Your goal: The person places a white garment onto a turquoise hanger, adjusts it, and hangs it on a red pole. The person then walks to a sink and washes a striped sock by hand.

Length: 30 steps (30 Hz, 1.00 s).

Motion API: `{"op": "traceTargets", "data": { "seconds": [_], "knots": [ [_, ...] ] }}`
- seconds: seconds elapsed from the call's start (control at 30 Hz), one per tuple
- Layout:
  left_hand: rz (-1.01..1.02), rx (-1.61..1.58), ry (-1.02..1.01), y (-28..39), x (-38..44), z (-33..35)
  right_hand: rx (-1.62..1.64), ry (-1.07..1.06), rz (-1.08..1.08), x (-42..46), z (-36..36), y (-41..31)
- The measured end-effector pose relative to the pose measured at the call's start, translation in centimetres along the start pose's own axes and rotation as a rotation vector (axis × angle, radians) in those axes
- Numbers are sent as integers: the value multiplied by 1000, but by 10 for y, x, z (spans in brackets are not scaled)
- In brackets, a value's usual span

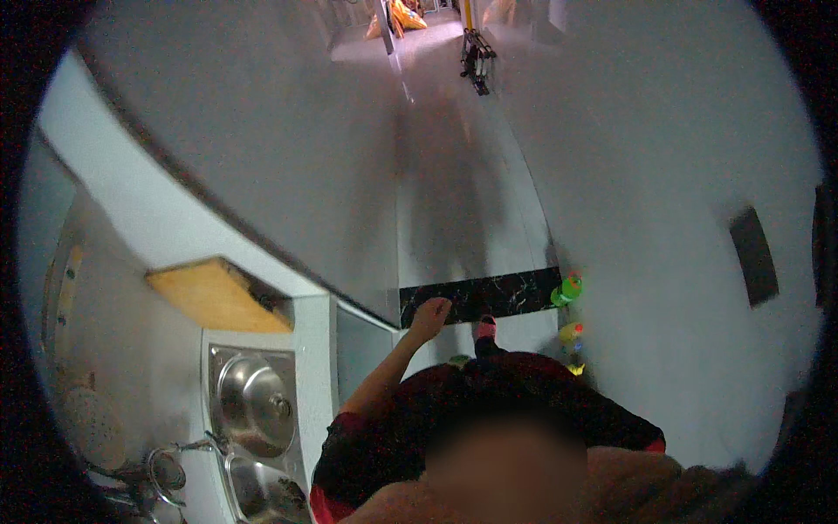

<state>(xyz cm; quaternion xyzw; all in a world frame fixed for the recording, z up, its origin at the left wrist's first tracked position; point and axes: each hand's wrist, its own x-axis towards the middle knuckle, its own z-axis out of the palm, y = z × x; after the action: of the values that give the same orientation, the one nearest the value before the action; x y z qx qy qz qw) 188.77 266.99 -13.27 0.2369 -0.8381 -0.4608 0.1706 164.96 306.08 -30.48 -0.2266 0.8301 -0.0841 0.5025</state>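
My left hand (432, 316) hangs low at my left side, above a black marble-patterned threshold strip (497, 293) set across the pale tiled floor. Its fingers look curled, but whether anything lies inside them is too blurred to tell. My right hand is out of view; only the dark sleeve (622, 419) with a red cuff shows on that side. A foot in pink-and-black footwear (486, 329) pokes out below my dark top. Against the right wall stand a green bottle (567, 292) and a yellowish bottle with a red cap (571, 331).
A double stainless-steel sink (254, 399) lies left, behind a white wall end (315, 367). A yellow-brown board (219, 295) is above it. Ahead runs a corridor (458, 170) with a folded metal frame (479, 60) by the right wall and orange bags (407, 16) beyond.
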Motion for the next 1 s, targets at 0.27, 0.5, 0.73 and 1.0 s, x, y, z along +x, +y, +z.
{"op": "traceTargets", "data": {
  "seconds": [0.27, 0.5, 0.73, 1.0],
  "knots": [
    [-294, 329, -298, -172, 109, 21, -82, 23, -406, 205, -193, -186],
    [-613, 271, -176, -223, 216, -35, 85, 73, -348, 341, -324, -368],
    [-335, 471, -301, -276, 491, -89, 47, 45, -214, 441, -426, -395],
    [181, -10, -217, -279, 855, -97, 36, 30, -61, 563, -560, -444]
  ]
}}
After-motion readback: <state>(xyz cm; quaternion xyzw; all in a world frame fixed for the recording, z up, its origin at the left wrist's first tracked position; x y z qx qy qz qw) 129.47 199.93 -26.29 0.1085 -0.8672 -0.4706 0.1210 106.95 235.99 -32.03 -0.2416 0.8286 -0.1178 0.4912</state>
